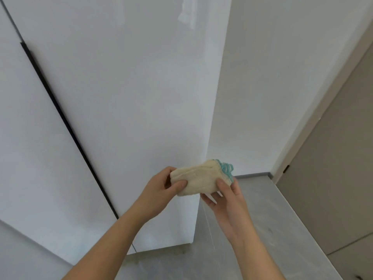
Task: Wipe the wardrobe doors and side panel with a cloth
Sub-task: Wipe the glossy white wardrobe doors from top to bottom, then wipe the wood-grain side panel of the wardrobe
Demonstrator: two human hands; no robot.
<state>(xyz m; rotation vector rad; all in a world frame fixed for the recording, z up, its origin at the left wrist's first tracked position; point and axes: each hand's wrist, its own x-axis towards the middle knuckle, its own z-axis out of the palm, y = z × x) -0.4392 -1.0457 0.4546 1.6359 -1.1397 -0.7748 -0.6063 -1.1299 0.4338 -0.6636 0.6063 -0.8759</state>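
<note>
A folded cream cloth with a teal edge is held before the white wardrobe door.

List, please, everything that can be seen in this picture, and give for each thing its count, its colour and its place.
wardrobe doors: two, glossy white, filling the left and the middle
dark strip: one, black, running between the two doors
white surface: one, white, right of the doors; side panel or wall, I cannot tell
skirting: one, grey, at the foot of that surface
floor: one, marbled grey, lower right
beige panel: one, beige, far right, perhaps a room door
cloth: one, cream with a teal edge, held before the right door's lower edge
left hand: one, grips the left end of the cloth
right hand: one, pinches the right end, thumb on top
</note>
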